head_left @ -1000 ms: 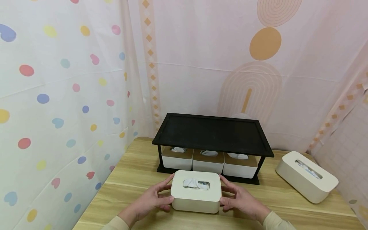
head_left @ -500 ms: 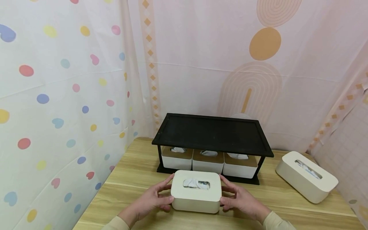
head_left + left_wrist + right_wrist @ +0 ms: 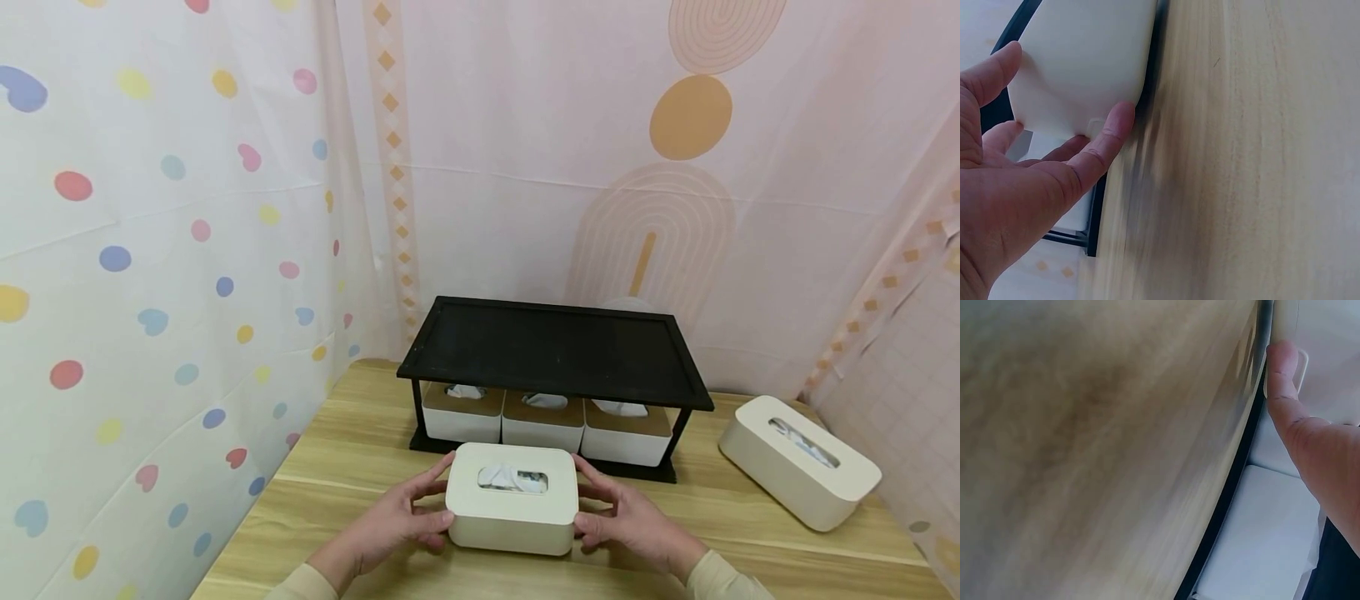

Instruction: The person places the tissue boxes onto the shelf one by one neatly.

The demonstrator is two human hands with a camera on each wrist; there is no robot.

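Note:
A cream tissue box (image 3: 512, 534) with rounded corners and an oval slot showing white tissue is at the front middle of the head view. My left hand (image 3: 399, 522) holds its left end, thumb at the near corner and a finger reaching to the far one. At the opposite end my right hand (image 3: 628, 525) grips it the same way. In the left wrist view, spread fingers touch the end wall of the box (image 3: 1085, 62), one fingertip low by its bottom edge. The right wrist view shows one finger (image 3: 1285, 381) against the box, beside a small raised outline.
Just behind stands a black two-level rack (image 3: 555, 350). Three white tissue boxes with brown tops, such as the middle one (image 3: 543, 435), sit in a row on its lower level. A longer cream tissue box (image 3: 787, 483) lies at the right of the wooden table (image 3: 345, 442).

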